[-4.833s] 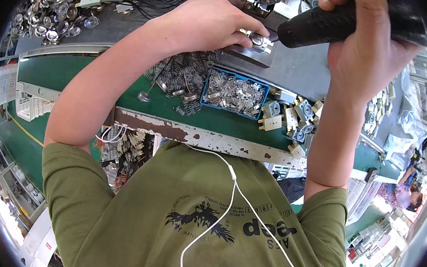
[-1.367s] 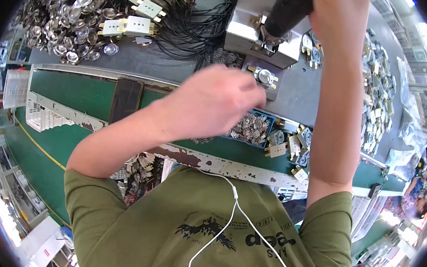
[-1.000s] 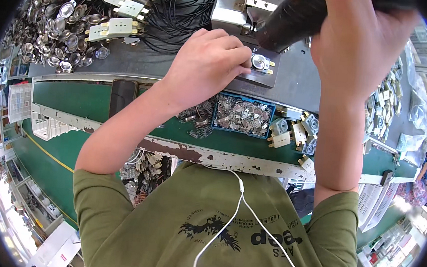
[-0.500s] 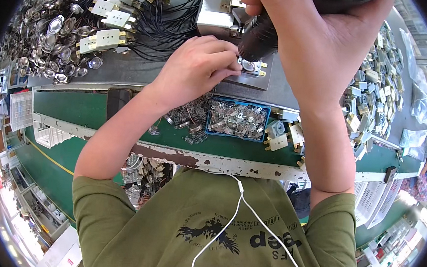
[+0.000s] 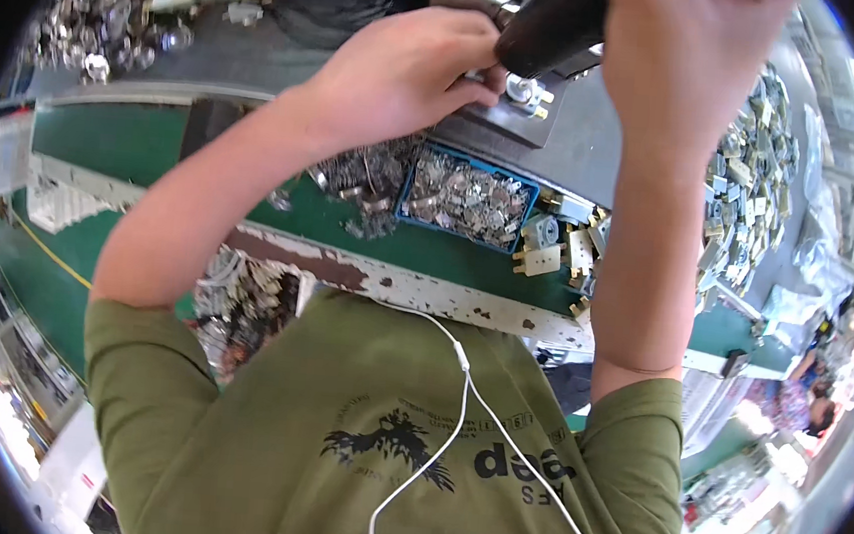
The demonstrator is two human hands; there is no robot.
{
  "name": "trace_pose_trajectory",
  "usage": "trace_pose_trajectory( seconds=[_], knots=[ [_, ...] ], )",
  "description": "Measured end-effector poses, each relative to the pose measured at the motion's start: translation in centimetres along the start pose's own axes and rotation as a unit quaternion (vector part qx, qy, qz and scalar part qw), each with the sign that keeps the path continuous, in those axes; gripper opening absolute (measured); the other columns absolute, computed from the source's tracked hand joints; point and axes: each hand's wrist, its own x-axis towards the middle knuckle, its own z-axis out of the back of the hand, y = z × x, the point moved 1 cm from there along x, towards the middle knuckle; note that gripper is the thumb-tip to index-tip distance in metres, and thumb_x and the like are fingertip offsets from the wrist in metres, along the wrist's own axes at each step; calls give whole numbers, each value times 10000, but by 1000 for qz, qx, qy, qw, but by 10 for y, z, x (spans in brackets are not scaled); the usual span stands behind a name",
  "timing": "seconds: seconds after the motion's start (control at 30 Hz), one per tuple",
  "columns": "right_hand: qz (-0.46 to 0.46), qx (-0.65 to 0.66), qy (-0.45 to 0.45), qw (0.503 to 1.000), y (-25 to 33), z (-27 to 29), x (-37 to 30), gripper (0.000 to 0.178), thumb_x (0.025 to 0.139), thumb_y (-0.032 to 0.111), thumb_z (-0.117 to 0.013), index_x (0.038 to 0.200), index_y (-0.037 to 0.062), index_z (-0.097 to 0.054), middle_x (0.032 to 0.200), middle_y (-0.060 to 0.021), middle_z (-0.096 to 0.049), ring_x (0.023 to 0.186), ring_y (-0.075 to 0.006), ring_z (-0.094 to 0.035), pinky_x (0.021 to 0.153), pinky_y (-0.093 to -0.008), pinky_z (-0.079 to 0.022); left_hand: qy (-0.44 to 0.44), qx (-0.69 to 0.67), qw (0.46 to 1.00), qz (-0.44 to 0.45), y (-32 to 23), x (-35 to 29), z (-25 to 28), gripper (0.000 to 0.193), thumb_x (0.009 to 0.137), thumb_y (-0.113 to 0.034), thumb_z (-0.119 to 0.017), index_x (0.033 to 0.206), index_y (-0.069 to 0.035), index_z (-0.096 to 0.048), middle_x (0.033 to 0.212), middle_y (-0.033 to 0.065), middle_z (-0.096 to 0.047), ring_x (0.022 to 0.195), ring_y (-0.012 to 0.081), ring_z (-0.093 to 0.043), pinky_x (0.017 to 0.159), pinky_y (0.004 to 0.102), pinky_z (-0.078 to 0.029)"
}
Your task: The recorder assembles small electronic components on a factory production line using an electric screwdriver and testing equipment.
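Observation:
My left hand reaches in from the lower left, its thumb and fingers pinched at the left side of a small white block with brass terminals and a round silver cap. That block lies on a flat dark metal plate. Closed round a black cylindrical electric screwdriver, my right hand is partly cut off by the top edge. The screwdriver's nose slants down just above the block, close to my left fingertips. Its tip and the exact contact are hidden.
Below the plate stands a blue tray of small metal pieces, with loose metal parts left of it. White terminal blocks lie to its right. A large block pile fills the far right; round metal parts crowd the upper left.
The whole view has shifted, so the bench sits higher in the picture. The screwdriver leans more sideways over the block; my left hand stays pinched beside it.

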Motion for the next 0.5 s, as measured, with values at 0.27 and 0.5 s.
trace_pose_trajectory(
  seconds=[0.27,0.5],
  knots=[
    [-52,-72,52,995,-3,9,11,186,875,94,-782,981,-27,-688,718,-53,-670,543,-114,-614,509,-250,-483,-4,26,999,30,0,-9,2,79,849,-159,-714,898,-108,-677,912,34,-666,881,282,-669,759,420,-540],
    [-41,-15,66,997,-9,19,8,217,871,89,-791,1005,-48,-688,742,-56,-683,545,-107,-616,500,-238,-472,-26,13,1000,7,-2,-10,-2,80,829,-158,-726,889,-126,-684,900,25,-667,906,278,-658,771,421,-536]
  ],
)
